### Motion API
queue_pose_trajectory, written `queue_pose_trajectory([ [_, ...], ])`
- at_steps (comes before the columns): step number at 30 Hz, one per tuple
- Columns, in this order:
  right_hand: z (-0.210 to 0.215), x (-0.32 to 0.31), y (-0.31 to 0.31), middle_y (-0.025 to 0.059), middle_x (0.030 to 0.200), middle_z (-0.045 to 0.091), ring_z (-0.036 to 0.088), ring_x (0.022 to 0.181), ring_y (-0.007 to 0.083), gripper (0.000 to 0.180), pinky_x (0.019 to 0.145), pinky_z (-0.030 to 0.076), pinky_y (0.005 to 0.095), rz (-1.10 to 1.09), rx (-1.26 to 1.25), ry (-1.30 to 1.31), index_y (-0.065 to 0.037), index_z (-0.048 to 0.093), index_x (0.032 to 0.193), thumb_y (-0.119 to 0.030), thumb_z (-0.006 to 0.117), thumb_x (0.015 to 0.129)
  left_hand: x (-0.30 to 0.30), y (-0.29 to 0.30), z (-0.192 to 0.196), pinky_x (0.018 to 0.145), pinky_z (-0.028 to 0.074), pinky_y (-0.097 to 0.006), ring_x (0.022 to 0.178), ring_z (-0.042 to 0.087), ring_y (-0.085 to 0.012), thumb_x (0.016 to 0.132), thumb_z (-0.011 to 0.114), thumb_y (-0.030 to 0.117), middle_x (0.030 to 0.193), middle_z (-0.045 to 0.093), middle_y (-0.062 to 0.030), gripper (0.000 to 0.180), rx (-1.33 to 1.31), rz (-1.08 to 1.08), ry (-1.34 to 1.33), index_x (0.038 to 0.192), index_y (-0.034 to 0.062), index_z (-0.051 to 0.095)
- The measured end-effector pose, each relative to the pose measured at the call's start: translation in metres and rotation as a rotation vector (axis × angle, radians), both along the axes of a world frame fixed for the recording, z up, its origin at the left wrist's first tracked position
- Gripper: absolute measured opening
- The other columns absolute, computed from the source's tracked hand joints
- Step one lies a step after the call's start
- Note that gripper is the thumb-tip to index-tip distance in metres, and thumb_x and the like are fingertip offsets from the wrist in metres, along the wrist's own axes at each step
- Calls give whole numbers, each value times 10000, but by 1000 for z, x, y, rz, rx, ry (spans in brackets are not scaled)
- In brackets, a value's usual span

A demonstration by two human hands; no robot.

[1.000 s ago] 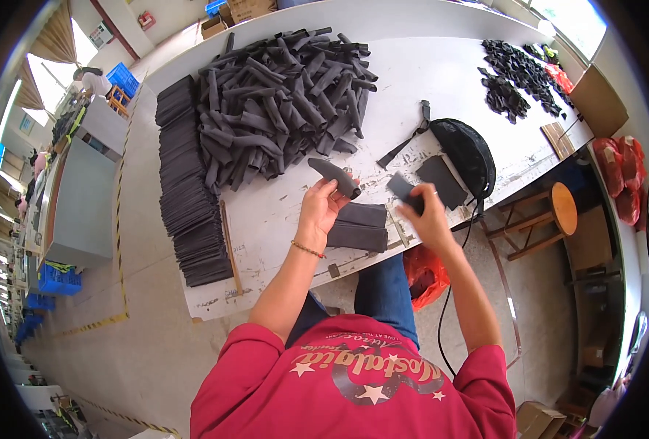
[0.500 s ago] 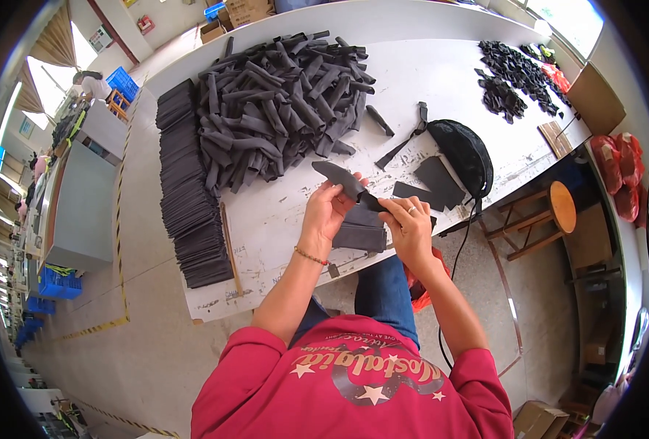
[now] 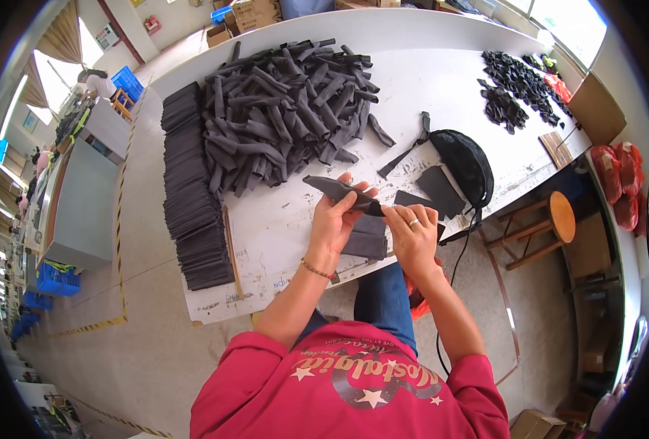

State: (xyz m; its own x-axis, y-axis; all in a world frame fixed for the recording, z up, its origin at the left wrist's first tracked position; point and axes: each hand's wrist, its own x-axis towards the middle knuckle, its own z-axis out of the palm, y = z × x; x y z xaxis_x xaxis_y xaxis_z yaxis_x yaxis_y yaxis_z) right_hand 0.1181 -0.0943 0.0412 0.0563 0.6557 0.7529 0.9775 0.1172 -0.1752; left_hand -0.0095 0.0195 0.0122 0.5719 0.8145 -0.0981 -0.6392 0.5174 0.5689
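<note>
At table edge, your left hand (image 3: 333, 219) and right hand (image 3: 412, 228) both pinch one dark foam strip (image 3: 341, 192) — the flat sheets (image 3: 368, 238) at 6 o'clock beneath could slide off if your wrists nudge them.

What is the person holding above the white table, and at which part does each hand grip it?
A dark grey fabric piece, rolled or folded lengthwise. The left hand wraps its middle from below; the right hand pinches its right end.
</note>
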Motion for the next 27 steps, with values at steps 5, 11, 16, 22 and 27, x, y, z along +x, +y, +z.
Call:
queue_pose_trajectory([
  [5, -1, 1, 0, -13, 871, 627, 583, 804, 161, 276, 780, 402, 328, 13, 36, -16, -89, 676, 1023, -91, 711, 749, -5, -1, 2, 957, 517, -475, 1120, 596, -398, 919, 592, 32, 1183, 612, -204, 417, -3, -37, -73, 1315, 56, 463],
  [11, 4, 6, 0, -9, 901, 634, 593, 832, 158, 273, 789, 406, 329, 27, 68, -71, -84, 683, 1019, -77, 701, 746, -10, 5, 6, 932, 530, -470, 1098, 608, -404, 942, 562, 49, 1199, 599, -235, 409, -11, -75, -66, 1329, 56, 429],
  [16, 6, 10, 1, -1, 941, 625, 591, 835, 160, 352, 789, 404, 333, 60, 65, -161, -77, 681, 1047, -52, 660, 696, -15, 5, 11, 911, 548, -448, 1091, 615, -393, 933, 577, 44, 1196, 601, -234, 412, -33, -101, -70, 1319, 54, 434],
  [22, 0, -2, 11, 9, 966, 624, 584, 841, 168, 392, 801, 403, 342, 13, 44, -165, -63, 671, 1090, -58, 648, 699, -7, -8, 12, 900, 562, -402, 1082, 625, -370, 898, 604, -17, 1184, 603, -231, 472, 68, 10, 37, 1323, 45, 408],
  [27, -1, -4, 15, 12, 988, 627, 581, 868, 162, 318, 796, 402, 341, 6, 50, -119, -68, 672, 1084, -39, 660, 768, -13, 0, 24, 917, 547, -406, 1036, 651, -334, 912, 600, 14, 1152, 620, -214, 448, 23, 65, 13, 1313, 13, 400],
])
